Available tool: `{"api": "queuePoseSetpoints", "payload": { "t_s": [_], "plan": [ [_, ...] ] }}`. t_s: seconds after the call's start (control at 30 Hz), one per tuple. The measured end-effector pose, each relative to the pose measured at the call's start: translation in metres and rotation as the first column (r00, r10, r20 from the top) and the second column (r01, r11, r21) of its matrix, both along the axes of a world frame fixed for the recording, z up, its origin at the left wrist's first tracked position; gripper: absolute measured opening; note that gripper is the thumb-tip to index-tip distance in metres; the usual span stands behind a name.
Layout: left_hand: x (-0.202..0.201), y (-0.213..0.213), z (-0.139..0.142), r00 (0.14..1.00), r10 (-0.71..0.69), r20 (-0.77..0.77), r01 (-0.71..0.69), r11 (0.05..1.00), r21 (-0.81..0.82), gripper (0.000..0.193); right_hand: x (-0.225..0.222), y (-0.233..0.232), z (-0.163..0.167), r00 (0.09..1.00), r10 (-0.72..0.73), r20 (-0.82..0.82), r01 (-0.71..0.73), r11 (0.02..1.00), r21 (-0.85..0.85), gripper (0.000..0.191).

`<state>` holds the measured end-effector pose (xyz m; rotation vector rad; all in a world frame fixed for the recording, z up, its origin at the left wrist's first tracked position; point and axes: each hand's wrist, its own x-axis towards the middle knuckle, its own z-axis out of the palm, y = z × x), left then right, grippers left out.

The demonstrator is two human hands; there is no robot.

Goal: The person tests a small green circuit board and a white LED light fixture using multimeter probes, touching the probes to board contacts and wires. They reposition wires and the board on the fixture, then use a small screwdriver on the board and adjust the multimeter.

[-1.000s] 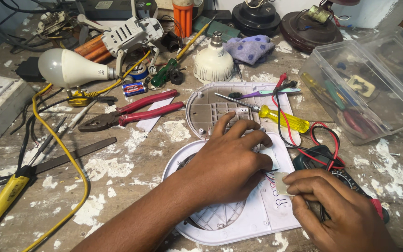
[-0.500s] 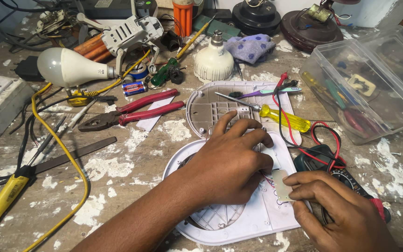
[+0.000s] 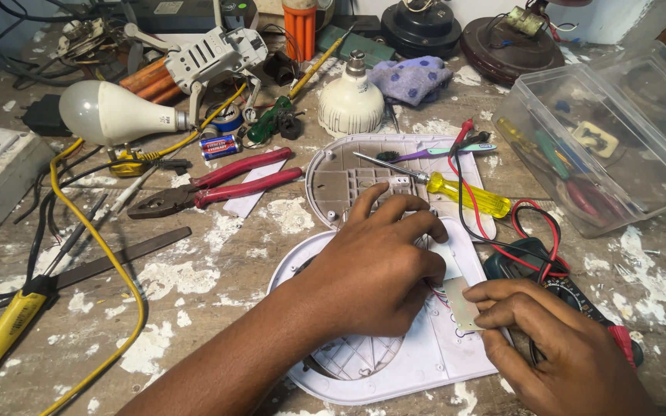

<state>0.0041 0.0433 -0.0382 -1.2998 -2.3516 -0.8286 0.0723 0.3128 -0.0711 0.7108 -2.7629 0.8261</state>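
Workbench: a paint-spattered wooden bench (image 3: pixel 217 254) crowded with tools, wires and lamp parts
Plastic box: a clear container (image 3: pixel 618 146) at the right edge, screwdrivers and small parts inside
White housing: a flat white plastic shell (image 3: pixel 418 362) lies near the front edge of the bench, under both hands, with a round grille showing below the left wrist
Back cover: a second, beige-lined shell (image 3: pixel 348 181) lies just behind it, open side up
Left hand: the left hand (image 3: pixel 371 270) presses down on the white housing, fingers curled together over thin coloured wires
Right hand: the right hand (image 3: pixel 564 347) pinches a small pale circuit board (image 3: pixel 462 302) between thumb and fingertips at the housing's right side
Bulb: a white bulb (image 3: pixel 113 114) lies on its side at the far left
Pliers: red-handled pliers (image 3: pixel 210 185) rest left of the back cover
Screwdriver: a yellow-handled screwdriver (image 3: pixel 464 192) lies across the back cover, beside red and black leads (image 3: pixel 502 223)
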Motion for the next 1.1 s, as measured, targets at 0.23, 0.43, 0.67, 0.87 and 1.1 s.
{"api": "queuePoseSetpoints", "payload": {
  "t_s": [0.23,0.43,0.67,0.87,1.1],
  "plan": [
    [-0.001,0.0,0.0,1.0,0.002,0.004,-0.002,1.0,-0.014,0.021,-0.003,-0.002,0.005,0.998,0.064,-0.027,-0.063,0.998,0.02,0.014],
    [-0.001,0.0,0.0,1.0,-0.003,0.016,0.003,1.0,-0.022,0.019,-0.002,-0.006,0.013,0.995,0.079,-0.059,-0.074,0.994,0.081,0.033],
    [-0.001,0.001,-0.001,1.0,-0.011,0.01,0.011,1.0,-0.018,0.019,0.0,-0.009,0.011,1.0,-0.017,-0.024,0.019,0.992,0.121,0.032],
    [0.0,0.001,-0.001,1.0,-0.021,-0.001,0.021,1.0,-0.014,0.019,-0.001,-0.009,0.016,0.998,0.062,-0.029,-0.06,0.996,0.064,0.026],
    [0.002,0.001,-0.002,1.0,-0.02,-0.001,0.02,1.0,-0.012,0.02,-0.005,-0.001,0.019,0.993,0.071,0.092,-0.082,0.988,0.128,0.026]
  ]
}}
